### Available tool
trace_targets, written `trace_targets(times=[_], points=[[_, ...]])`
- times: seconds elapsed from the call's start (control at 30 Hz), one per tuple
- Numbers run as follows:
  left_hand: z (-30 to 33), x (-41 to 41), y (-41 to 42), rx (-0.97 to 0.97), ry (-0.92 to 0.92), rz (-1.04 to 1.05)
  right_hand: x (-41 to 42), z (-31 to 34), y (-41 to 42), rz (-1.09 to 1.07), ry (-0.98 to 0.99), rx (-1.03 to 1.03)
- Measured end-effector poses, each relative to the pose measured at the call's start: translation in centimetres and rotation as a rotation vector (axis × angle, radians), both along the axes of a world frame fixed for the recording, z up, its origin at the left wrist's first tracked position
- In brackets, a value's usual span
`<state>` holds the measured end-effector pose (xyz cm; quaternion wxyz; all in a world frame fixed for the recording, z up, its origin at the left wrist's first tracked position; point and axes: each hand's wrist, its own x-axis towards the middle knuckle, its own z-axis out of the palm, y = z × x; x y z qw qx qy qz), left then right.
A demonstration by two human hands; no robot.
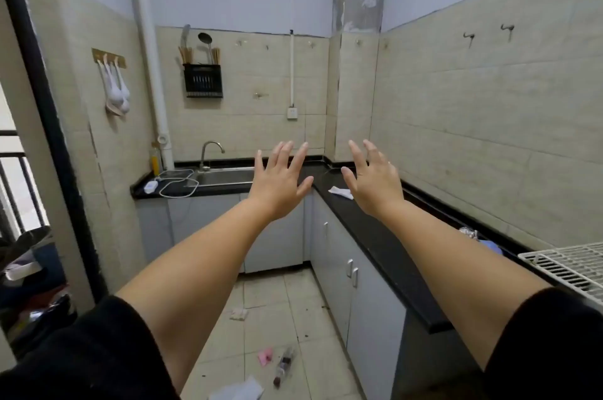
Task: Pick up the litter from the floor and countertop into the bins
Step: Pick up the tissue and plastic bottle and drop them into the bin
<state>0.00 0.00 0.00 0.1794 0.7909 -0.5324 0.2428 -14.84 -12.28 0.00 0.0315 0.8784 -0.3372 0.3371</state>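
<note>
Both arms stretch forward at chest height. My left hand (279, 179) and my right hand (372, 181) are empty, fingers spread, backs toward me. On the tiled floor (313, 318) lie a small crumpled wrapper (239, 314), a pink scrap (265, 356), a plastic bottle (283, 366) on its side and a white paper (239, 390) at the bottom edge. A white crumpled paper (341, 192) lies on the black countertop (375, 236), just left of my right hand. More litter, a silvery wrapper (468, 232) and a blue piece (492, 246), sits further along the counter. No bin is in view.
A sink (225, 177) with faucet is at the back, with a white cable (177, 187) on the counter beside it. A white wire rack (567, 264) stands at the right edge. Grey cabinets (352, 275) line the right side. A doorway with dark clutter (29, 265) is on the left.
</note>
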Motion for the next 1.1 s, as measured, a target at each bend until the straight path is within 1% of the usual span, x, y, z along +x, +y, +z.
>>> trace_targets(times=[0.1, 0.23, 0.47, 0.67, 0.8, 0.9, 1.1], points=[[-2.6, 0.1, 0.3, -0.001, 0.077, -0.021, 0.7, -2.2, 0.2, 0.044, 0.063, 0.059], [-8.5, 1.0, 1.3, 0.067, 0.174, -0.035, 1.7, -7.5, 1.0, 0.099, 0.204, 0.153], [-17.8, 2.3, 3.9, 0.225, 0.343, 0.055, 3.4, -17.4, 3.3, 0.133, 0.382, 0.308], [-24.3, 3.9, 4.6, 0.378, 0.436, 0.121, 5.0, -24.3, 3.6, 0.172, 0.527, 0.422], [-27.9, 4.8, 3.7, 0.472, 0.466, 0.150, 6.3, -27.9, 2.0, 0.188, 0.636, 0.473], [-30.2, 6.3, 1.5, 0.517, 0.535, 0.189, 8.2, -30.3, -0.8, 0.226, 0.705, 0.483], [-33.5, 9.1, -2.8, 0.571, 0.679, 0.331, 12.8, -33.8, -6.6, 0.297, 0.765, 0.585]])
